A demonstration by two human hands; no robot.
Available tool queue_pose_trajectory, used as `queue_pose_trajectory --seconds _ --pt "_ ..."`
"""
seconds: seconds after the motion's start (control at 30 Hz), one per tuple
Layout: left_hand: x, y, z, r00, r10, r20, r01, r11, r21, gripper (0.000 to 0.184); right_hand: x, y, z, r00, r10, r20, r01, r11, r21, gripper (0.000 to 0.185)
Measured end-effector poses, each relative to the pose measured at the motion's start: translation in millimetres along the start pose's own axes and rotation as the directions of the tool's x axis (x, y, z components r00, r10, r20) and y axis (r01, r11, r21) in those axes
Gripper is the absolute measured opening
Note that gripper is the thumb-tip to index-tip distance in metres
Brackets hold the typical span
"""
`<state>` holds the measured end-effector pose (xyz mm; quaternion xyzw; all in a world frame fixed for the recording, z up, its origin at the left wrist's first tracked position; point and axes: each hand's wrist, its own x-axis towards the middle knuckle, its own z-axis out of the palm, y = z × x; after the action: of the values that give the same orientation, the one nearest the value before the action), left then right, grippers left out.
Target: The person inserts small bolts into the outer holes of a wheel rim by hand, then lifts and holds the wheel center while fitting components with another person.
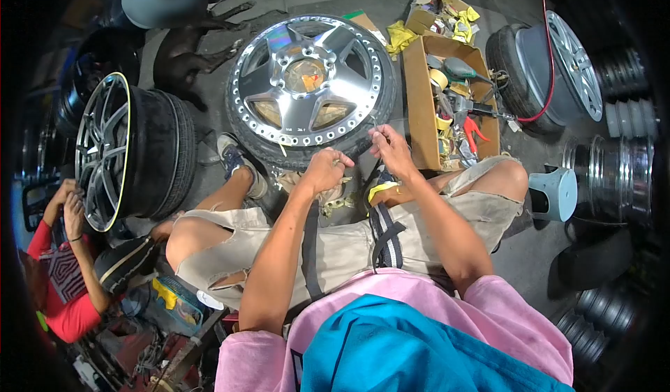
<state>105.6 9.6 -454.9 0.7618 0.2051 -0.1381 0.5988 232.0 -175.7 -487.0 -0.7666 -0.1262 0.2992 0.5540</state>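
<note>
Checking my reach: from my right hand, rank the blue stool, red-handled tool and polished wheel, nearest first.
1. Polished wheel, just ahead of the right hand.
2. Red-handled tool, right, in the cardboard box.
3. Blue stool, farther out to the right.

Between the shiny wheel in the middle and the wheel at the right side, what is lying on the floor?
In the head view, an open cardboard box with tools inside lies between the shiny wheel and the right-side wheel.

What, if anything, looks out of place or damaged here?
A dark dog lies beside the polished wheel, odd for a work area. The trousers are torn around the knees. Crumpled yellow material sits loose by the cardboard box, like litter.
</note>
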Motion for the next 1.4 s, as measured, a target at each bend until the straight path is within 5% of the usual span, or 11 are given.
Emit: queue_pose_trajectory --seconds 0.1,0.23,0.43,0.57,0.87,0.93,1.03,1.4 --pt "4 -14 0 0.997 0.052 -0.054 -0.043 0.986 0.159 0.025 2 16 19 0.984 -0.164 -0.071 0.168 0.984 0.055 0.025" --pt "1 -16 -4 0.994 0.004 -0.11 0.037 0.931 0.364 0.038 3 -1 20 0.863 -0.489 -0.126 0.424 0.838 -0.344 0.017" --pt "3 -31 -2 0.988 0.051 -0.142 0.007 0.925 0.38 0.038 7 -26 13 0.824 -0.565 -0.038 0.491 0.746 -0.45 0.015" --pt "4 -25 2 0.99 0.006 -0.144 0.046 0.933 0.356 0.037 6 -29 18 0.813 -0.583 0.007 0.502 0.695 -0.515 0.019" --pt "-3 9 3 0.986 0.079 -0.148 -0.026 0.943 0.333 0.033 5 -17 19 0.85 -0.5 -0.164 0.381 0.8 -0.464 0.019" --pt "-6 21 9 0.984 0.109 -0.143 -0.08 0.977 0.196 0.034 6 -21 18 0.842 -0.526 -0.123 0.408 0.769 -0.493 0.013" --pt "-3 19 24 0.95 0.244 -0.193 -0.186 0.943 0.277 0.036 8 -26 15 0.843 -0.537 -0.004 0.403 0.638 -0.656 0.01" --pt "2 15 30 0.98 0.143 -0.137 -0.106 0.963 0.248 0.04 10 -20 22 0.861 -0.508 -0.019 0.347 0.614 -0.709 0.011"
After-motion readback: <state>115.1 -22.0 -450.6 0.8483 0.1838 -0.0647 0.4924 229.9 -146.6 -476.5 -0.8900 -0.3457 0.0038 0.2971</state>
